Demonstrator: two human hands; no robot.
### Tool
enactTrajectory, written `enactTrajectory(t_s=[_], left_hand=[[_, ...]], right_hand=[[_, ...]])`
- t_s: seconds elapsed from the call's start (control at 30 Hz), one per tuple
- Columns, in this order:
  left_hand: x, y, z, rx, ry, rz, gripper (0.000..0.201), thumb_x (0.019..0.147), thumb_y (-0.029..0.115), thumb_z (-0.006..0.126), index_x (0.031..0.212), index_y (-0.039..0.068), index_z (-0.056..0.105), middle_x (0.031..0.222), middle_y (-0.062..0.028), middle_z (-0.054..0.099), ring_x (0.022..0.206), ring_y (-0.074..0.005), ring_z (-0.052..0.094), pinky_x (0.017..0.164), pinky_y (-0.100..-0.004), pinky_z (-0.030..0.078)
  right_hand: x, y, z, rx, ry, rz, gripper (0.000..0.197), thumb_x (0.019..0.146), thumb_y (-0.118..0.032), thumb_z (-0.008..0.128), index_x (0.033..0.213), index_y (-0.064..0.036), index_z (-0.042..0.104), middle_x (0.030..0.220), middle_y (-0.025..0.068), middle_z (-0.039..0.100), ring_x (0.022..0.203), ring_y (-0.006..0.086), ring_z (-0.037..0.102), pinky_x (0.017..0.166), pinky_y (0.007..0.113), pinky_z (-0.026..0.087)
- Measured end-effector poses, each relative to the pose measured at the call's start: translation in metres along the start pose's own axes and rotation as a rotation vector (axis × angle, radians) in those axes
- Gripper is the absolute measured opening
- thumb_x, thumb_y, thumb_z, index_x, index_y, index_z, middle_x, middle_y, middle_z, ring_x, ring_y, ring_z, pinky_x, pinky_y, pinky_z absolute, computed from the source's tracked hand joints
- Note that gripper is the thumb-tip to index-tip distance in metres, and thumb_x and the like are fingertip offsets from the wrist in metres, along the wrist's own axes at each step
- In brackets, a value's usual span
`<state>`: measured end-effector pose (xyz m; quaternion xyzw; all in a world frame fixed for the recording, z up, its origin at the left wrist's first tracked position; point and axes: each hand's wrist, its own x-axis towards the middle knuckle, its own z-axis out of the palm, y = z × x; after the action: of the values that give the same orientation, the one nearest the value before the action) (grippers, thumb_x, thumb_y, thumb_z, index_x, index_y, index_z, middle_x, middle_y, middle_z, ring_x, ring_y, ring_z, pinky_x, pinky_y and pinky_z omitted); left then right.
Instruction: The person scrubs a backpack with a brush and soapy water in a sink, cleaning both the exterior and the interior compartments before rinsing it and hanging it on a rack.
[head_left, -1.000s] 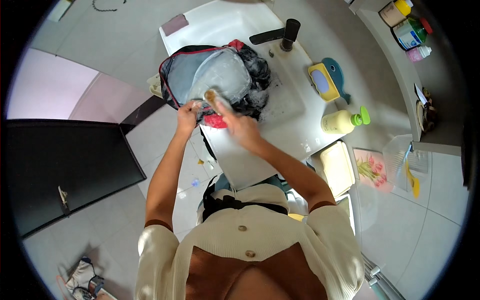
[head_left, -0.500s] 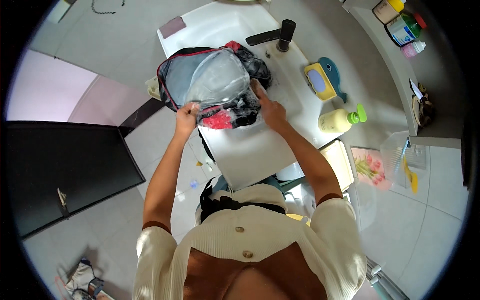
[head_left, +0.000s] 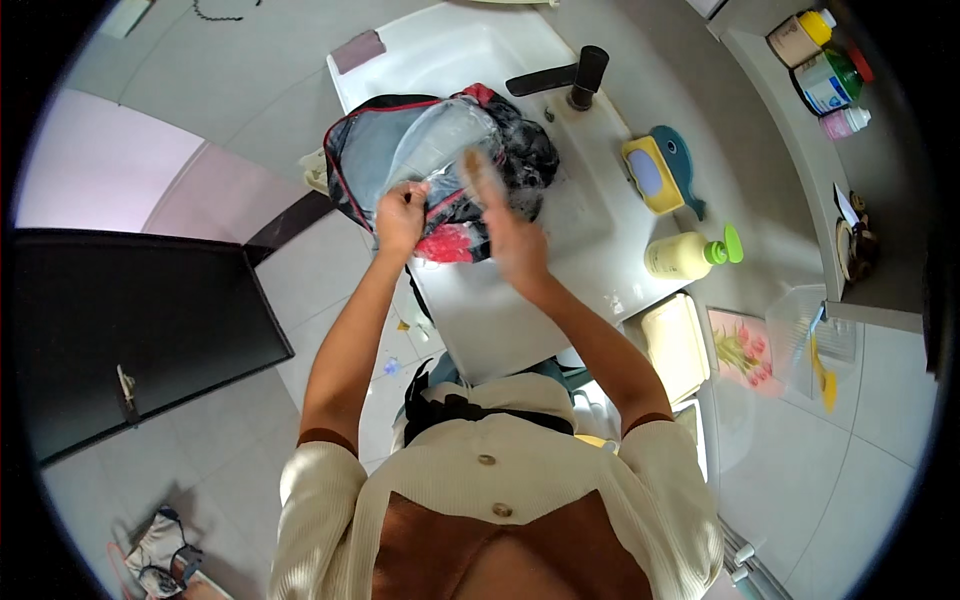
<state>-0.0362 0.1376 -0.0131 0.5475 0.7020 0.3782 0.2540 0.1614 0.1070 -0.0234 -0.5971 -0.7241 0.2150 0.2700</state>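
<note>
A soapy black, grey and red backpack (head_left: 365, 150) lies spread over the left side of the white sink (head_left: 490, 325). My left hand (head_left: 402, 215) is closed on the backpack's near edge, its fingers pinching the fabric. My right hand (head_left: 518, 245), blurred by motion, is wrapped round a brown brush (head_left: 474, 170) over the middle of the backpack. White suds cover the grey panel and the black and red fabric around it. The brush's underside is hidden from view.
A black faucet (head_left: 585, 80) stands behind the backpack. On the right rim are a whale-shaped soap dish (head_left: 672, 160) with a lilac soap bar and a pale yellow pump bottle (head_left: 680, 257). A shelf at right holds several bottles (head_left: 830, 80). A black door (head_left: 140, 335) is at left.
My right hand has moved left with the brush, from the backpack's right side to its middle. My left hand has shifted slightly right and up. The whole view has shifted a little.
</note>
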Motion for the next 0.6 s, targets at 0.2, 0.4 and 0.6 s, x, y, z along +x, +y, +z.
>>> enactTrajectory(t_s=[0.2, 0.4, 0.6], left_hand=[[-0.006, -0.018, 0.007, -0.113, -0.074, -0.063, 0.029, 0.089, 0.025, 0.061, 0.084, -0.003, 0.063, 0.069, -0.0062, 0.059, 0.065, -0.0119, 0.050, 0.063, -0.0277, 0.043], [-0.004, -0.038, 0.012, -0.101, -0.033, -0.041, 0.028, 0.092, 0.023, 0.058, 0.083, -0.004, 0.061, 0.068, 0.0000, 0.053, 0.067, -0.0080, 0.043, 0.064, -0.0243, 0.040], [-0.003, -0.036, 0.010, -0.093, -0.075, -0.083, 0.029, 0.092, 0.023, 0.057, 0.080, -0.003, 0.058, 0.067, 0.0003, 0.051, 0.066, -0.0075, 0.041, 0.061, -0.0248, 0.038]], right_hand=[[0.052, 0.020, 0.010, -0.100, 0.065, -0.074, 0.049, 0.090, -0.022, 0.051, 0.137, -0.0261, 0.040, 0.065, 0.0173, 0.059, 0.055, 0.0319, 0.060, 0.050, 0.046, 0.044], [0.029, -0.016, 0.003, -0.134, -0.228, -0.229, 0.050, 0.088, -0.017, 0.049, 0.137, -0.0224, 0.038, 0.070, 0.0178, 0.063, 0.062, 0.0346, 0.062, 0.054, 0.048, 0.048], [0.048, -0.001, 0.016, -0.086, -0.087, -0.183, 0.052, 0.089, -0.020, 0.050, 0.138, -0.0271, 0.036, 0.063, 0.0165, 0.061, 0.059, 0.0339, 0.062, 0.052, 0.046, 0.048]])
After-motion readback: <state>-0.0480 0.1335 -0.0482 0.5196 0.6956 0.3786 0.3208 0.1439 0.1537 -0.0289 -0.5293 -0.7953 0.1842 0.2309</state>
